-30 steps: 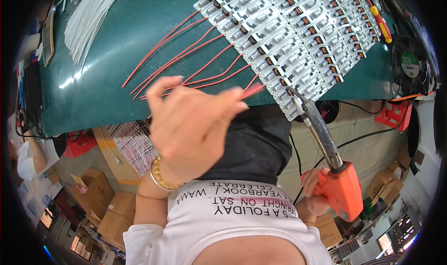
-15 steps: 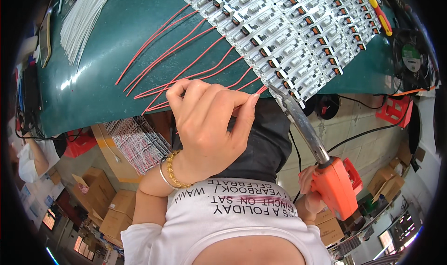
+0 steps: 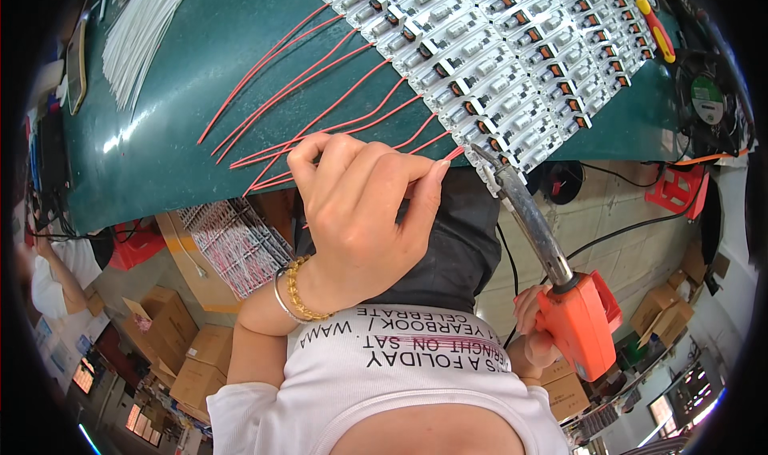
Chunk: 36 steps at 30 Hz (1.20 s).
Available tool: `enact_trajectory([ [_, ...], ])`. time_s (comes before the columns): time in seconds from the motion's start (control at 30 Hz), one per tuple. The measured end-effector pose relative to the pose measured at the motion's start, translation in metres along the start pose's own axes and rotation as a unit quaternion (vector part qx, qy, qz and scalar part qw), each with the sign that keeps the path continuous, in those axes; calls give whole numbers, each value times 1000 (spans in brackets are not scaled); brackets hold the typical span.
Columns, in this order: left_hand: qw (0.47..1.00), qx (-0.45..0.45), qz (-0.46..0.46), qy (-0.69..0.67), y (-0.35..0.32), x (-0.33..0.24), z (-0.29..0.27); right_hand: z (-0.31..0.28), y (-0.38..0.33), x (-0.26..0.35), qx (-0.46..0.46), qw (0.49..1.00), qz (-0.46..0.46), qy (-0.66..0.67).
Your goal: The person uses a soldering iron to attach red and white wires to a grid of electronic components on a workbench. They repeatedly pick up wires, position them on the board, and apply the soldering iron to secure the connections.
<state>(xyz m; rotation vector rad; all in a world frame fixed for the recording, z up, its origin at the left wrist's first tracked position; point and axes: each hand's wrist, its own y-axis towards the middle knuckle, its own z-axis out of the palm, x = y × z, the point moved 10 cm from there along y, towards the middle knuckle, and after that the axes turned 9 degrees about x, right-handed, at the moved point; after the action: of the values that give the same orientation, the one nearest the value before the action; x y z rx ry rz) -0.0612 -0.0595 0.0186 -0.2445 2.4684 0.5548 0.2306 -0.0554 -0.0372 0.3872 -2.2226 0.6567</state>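
My left hand point(image 3: 360, 207) pinches the end of a red wire point(image 3: 454, 154) between thumb and forefinger, at the near corner of a panel of joined white circuit boards point(image 3: 496, 63). In my right hand point(image 3: 530, 327) is a soldering gun point(image 3: 582, 327) with an orange-red body. Its metal barrel slants up to the panel, and the tip is beside the wire end at the corner board. Whether the tip touches wire or board I cannot tell. Several other red wires point(image 3: 344, 95) run leftward from the panel's left edge, some passing behind my left hand.
A bundle of thin white strips point(image 3: 144, 35) lies on the green tabletop point(image 3: 192, 63) at the far left. A red-and-yellow screwdriver point(image 3: 658, 31) rests beyond the panel, near a dark reel point(image 3: 708, 99). Cardboard boxes point(image 3: 164, 327) stand on the floor. Another person's arm point(image 3: 68, 275) shows at the left.
The panel has shifted slightly to the right, and the soldering gun's tip and my left hand have moved slightly right with it. The other person's arm at the left has moved.
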Motion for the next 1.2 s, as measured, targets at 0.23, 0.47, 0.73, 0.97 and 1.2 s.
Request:
enact_trajectory([
  [0.23, 999, 32, -8, 1, 1, 0, 2, -3, -4, -8, -16, 998, 64, 24],
  [0.47, 997, 31, 5, -72, -2, 3, -2, 2, 6, 18, 13, 950, -196, 244],
  [0.73, 998, 33, 12, -52, -3, -3, 3, 1, 5, 19, 38, 936, -202, 285],
  [0.97, 999, 22, 34, -15, -6, -10, 6, -6, -8, -1, -21, 969, -123, 212],
  [1.2, 999, 15, 38, -3, -6, -11, 6, -5, -8, -4, -16, 992, -70, 100],
])
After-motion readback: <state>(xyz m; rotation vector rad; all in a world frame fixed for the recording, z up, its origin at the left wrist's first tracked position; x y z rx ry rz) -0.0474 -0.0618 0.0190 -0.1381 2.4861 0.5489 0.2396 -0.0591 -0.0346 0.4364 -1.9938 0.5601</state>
